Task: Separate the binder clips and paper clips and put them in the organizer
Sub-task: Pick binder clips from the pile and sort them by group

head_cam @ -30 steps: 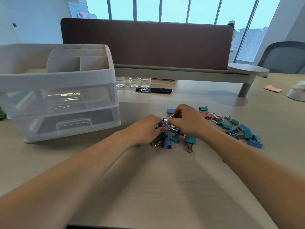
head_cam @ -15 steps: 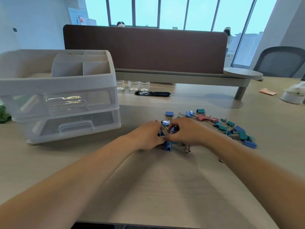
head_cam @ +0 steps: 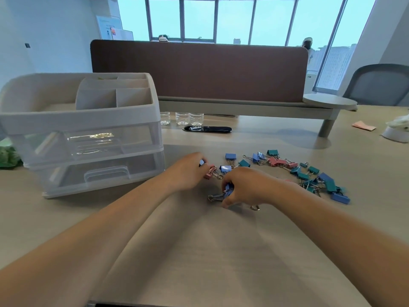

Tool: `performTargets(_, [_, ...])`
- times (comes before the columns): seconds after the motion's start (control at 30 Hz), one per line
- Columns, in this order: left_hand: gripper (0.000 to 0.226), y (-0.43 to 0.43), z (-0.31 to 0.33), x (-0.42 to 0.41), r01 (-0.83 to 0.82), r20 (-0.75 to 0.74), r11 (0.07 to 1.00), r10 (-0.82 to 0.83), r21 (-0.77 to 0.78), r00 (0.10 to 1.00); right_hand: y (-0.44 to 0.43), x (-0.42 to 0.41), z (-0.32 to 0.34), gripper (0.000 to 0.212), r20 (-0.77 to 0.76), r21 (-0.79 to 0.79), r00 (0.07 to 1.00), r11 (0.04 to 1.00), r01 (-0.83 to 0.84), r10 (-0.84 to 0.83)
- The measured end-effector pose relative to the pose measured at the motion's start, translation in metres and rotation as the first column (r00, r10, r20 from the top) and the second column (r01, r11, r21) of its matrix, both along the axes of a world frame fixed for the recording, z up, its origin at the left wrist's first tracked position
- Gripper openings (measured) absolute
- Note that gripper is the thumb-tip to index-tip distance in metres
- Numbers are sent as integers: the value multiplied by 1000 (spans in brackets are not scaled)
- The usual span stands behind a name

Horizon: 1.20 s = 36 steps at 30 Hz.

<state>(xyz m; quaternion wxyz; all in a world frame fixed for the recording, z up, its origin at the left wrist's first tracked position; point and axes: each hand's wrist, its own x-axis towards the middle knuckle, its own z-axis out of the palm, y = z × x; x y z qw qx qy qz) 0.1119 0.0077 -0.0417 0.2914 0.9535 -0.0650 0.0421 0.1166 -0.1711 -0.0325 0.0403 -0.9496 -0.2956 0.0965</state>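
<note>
Binder clips (head_cam: 309, 173) lie scattered centre right on the table (head_cam: 221, 251). The left hand (head_cam: 188, 171) takes a pink clip (head_cam: 210, 173) in a pinching grip and the right hand (head_cam: 247, 187) a blue clip (head_cam: 228, 189), apparently sorting them for the organizer (head_cam: 88, 120) at left.

Your left hand (head_cam: 187, 171) lies knuckles-up just right of the organizer (head_cam: 88, 120), level with its lower drawer, fingers curled onto a pink clip (head_cam: 210, 173). Your right hand (head_cam: 247, 188) sits farther right of the organizer and nearer you, fingers curled down, pinching a blue clip (head_cam: 228, 189). Both bare forearms reach forward and converge, with the hands close but apart.
</note>
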Motion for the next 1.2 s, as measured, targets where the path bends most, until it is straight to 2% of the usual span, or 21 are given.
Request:
performTargets(0.1, [17,-1,4,13,-3,-10,999,2,-44,1000,-2,5,2,40,-39,-14,999,999,-29,28])
performTargets(0.27, [19,-10,10,30,19,-32,1000,-19,-6,999,-6,16,6,30,-21,-23,999,999,-37,37])
performTargets(0.4, [22,-21,16,44,40,-38,999,-40,14,998,-20,38,17,31,22,31,998,998,54,-54])
performTargets(0.5, [14,-21,16,52,60,-15,993,-59,105,998,-30,56,20,39,64,63,986,987,148,-152])
performTargets(0.57, [18,-21,14,61,91,-26,981,-87,172,996,-37,71,20,42,96,81,975,978,192,-199])
performTargets(0.73, [34,-26,9,76,190,-143,955,-160,228,977,-45,94,11,43,88,130,962,960,246,-259])
performTargets(0.83, [31,-30,4,81,221,-228,945,-166,241,959,-44,100,2,40,72,144,956,951,272,-285])
performTargets(0.97, [21,-34,1,84,234,-193,910,-175,343,965,-41,102,-5,38,60,157,953,945,286,-298])
performTargets(1.2, [24,-37,-5,79,230,-113,882,-201,412,973,-36,94,-6,33,34,193,956,940,280,-292])
